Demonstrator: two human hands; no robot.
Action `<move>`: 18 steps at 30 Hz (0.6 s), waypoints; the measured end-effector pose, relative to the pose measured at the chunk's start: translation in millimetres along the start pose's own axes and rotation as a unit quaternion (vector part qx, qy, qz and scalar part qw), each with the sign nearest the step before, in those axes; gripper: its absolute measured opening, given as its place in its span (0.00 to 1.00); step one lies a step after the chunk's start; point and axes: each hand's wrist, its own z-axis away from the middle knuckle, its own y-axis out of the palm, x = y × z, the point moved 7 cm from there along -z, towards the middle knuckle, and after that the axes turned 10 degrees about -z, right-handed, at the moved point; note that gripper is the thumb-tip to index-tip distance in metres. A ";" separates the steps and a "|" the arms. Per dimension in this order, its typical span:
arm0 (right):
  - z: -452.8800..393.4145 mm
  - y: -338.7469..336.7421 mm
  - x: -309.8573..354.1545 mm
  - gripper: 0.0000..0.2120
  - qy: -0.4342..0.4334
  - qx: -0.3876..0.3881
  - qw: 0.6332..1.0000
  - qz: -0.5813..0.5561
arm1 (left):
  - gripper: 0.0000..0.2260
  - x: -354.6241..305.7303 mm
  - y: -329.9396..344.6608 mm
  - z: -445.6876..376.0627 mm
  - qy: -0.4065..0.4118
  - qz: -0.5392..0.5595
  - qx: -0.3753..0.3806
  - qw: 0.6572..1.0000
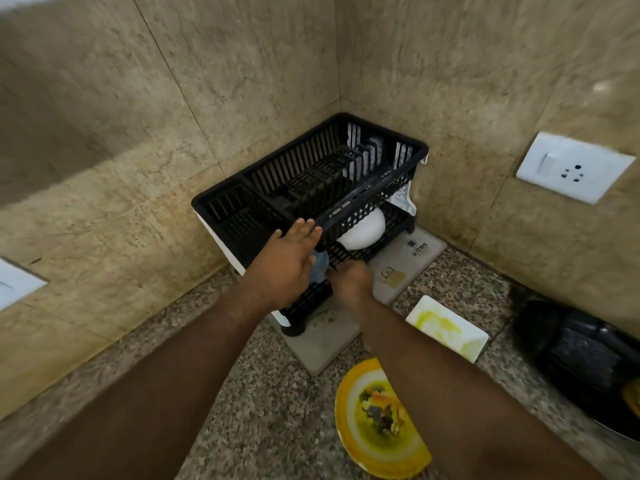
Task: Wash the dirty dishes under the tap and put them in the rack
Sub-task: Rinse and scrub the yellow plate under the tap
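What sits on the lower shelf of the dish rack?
A white bowl lies on the rack's lower shelf, with something pale blue beside it, mostly hidden by the left hand and right hand.

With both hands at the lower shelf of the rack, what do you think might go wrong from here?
1. The left hand rests on the upper shelf's front edge; leaning on it might tip the rack.
2. The right hand is putting a light blue cup in close to the white bowl; they may knock together.
3. The right forearm passes over the dirty yellow plate and beside the stained white dish; pulling back could brush them.
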 end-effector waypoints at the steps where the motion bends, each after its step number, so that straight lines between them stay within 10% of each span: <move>1: 13.0 -13.0 -4.3 0.19 -0.001 0.000 1.000 0.002 | 0.25 -9.0 1.0 4.8 0.012 0.009 -0.021 1.000; 6: 84.8 -76.6 -27.0 0.12 -0.061 0.006 0.991 0.120 | 0.18 -55.9 33.9 51.8 0.055 0.041 -0.095 0.993; 12: 150.1 -138.6 -81.4 0.08 0.035 -0.013 0.940 0.339 | 0.18 -74.1 131.4 113.4 -0.081 0.104 0.062 0.989; 18: 170.0 -145.1 -142.0 0.11 0.095 0.062 0.957 0.266 | 0.30 -77.0 199.4 147.8 -0.199 0.154 0.166 0.954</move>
